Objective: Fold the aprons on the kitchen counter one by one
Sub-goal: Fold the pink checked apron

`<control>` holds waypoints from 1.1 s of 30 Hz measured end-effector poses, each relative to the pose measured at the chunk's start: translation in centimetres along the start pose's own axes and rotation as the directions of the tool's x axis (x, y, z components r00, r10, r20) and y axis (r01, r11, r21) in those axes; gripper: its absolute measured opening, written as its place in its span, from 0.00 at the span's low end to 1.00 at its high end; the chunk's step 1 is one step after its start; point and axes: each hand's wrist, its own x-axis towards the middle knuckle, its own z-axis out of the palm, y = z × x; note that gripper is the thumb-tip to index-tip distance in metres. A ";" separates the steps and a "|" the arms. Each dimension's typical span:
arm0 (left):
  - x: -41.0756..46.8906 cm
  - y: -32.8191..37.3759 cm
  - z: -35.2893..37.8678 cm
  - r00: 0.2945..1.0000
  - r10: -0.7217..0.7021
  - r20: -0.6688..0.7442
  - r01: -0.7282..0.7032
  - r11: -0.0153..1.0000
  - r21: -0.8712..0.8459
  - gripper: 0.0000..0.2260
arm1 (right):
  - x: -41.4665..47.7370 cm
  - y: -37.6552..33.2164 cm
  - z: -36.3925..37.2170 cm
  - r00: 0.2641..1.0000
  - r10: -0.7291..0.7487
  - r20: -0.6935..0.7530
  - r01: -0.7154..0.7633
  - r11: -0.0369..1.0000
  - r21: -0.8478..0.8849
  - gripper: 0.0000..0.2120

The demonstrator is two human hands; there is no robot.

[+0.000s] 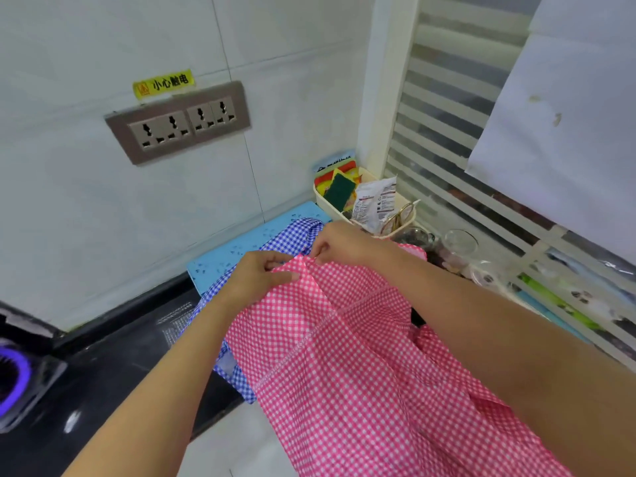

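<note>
— What sits at the left?
— A burner (13, 376) set in the black counter (113, 356); sockets (179, 123) on the wall above, with a yellow label (163, 83) over them.
— And the aprons?
— The blue apron (292, 235) lies on a blue mat (241, 242); the pink apron (344, 373) lies over it and hangs off the counter's front edge.
— The hands?
— The left hand (258, 277) pinches the pink apron's top edge between thumb and fingers; the right hand (344, 244) pinches the same edge just beside it.
— Further right?
— A basket (323, 201) with a sponge (340, 191); then a glass (461, 242); blinds (447, 132) behind.
</note>
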 end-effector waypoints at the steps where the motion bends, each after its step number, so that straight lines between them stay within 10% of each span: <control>1: 0.1 -0.2 0.0 1.000 -0.014 0.006 0.014 1.000 0.005 0.18 | 0.5 -0.5 0.2 1.000 -0.006 0.014 0.006 1.000 0.021 0.08; 6: 0.9 -0.6 0.8 0.999 -0.043 0.006 0.043 0.998 0.054 0.04 | 1.5 -2.4 1.1 0.999 -0.034 -0.002 0.034 0.998 0.047 0.07; 8: 1.2 -0.6 1.4 0.999 -0.045 0.005 0.044 0.998 0.053 0.13 | 1.3 -2.3 1.2 1.000 -0.017 -0.010 0.018 0.997 0.078 0.06; 16: 1.1 -0.8 2.0 1.000 -0.004 0.001 0.004 0.994 0.107 0.13 | -1.8 4.8 -2.3 0.969 0.233 0.086 -0.165 0.862 -0.479 0.12; 23: 0.0 -1.3 1.0 0.991 0.123 0.055 -0.125 0.992 0.033 0.06 | -1.9 6.9 -2.5 0.980 0.163 0.114 -0.100 0.899 -0.427 0.23; 27: -0.4 -1.7 0.4 0.991 0.133 -0.011 -0.133 0.991 -0.010 0.04 | -1.1 5.7 -3.0 0.961 0.192 0.197 -0.027 0.779 -0.627 0.04; 33: -0.1 -2.3 -0.6 0.976 0.111 -0.187 -0.118 0.993 -0.027 0.09 | 0.5 3.3 -9.7 0.990 0.118 -0.080 -0.141 0.758 -0.637 0.12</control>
